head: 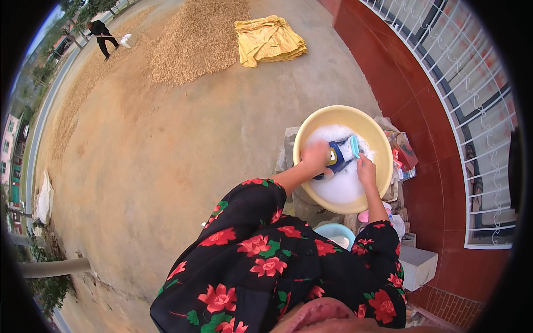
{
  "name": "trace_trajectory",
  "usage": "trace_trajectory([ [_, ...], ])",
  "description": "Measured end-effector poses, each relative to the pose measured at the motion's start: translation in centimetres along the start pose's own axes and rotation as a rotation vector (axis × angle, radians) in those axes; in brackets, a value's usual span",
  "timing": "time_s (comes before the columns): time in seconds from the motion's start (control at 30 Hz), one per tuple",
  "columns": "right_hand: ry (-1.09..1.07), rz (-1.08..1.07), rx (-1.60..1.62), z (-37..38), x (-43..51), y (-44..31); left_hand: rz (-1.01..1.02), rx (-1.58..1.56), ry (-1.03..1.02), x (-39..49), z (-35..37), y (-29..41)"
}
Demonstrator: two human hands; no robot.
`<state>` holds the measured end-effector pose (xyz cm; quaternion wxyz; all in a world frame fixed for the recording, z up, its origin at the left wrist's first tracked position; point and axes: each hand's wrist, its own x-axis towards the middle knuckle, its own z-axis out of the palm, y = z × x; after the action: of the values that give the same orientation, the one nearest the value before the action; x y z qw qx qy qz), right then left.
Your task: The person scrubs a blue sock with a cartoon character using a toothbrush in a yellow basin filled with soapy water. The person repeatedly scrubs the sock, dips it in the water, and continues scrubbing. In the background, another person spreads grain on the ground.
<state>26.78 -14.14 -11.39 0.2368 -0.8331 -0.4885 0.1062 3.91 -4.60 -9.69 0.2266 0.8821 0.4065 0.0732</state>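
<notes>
A large pale yellow basin [300, 125] holds sudsy water and a soaked dark blue cloth [338, 153] with a yellow and white patch. My right hand [366, 168] grips the handle of a light blue brush [354, 145], whose head lies on the cloth among the foam. My left hand [317, 158] is blurred over the left part of the basin, at the cloth's edge; whether its fingers close on the fabric does not show clearly.
A light blue basin [329, 228] stands below the yellow one. Boxes [404, 150] and a red wall [420, 120] lie to the right. Folded yellow sacks [272, 41], a heap of small tan pieces [200, 37] and a person [101, 35] with a long-handled tool are farther off.
</notes>
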Motion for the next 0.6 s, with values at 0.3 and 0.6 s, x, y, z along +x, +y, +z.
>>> trace_trajectory([
  [0.3,-0.010,0.075,-0.046,-0.7,0.1,-0.3,-0.078,-0.119,-0.070,-0.3,-1.4,0.8],
  [0.6,-0.215,-0.136,0.225,0.4,-1.3,0.3,0.004,0.066,0.040,0.2,0.9,-0.2],
])
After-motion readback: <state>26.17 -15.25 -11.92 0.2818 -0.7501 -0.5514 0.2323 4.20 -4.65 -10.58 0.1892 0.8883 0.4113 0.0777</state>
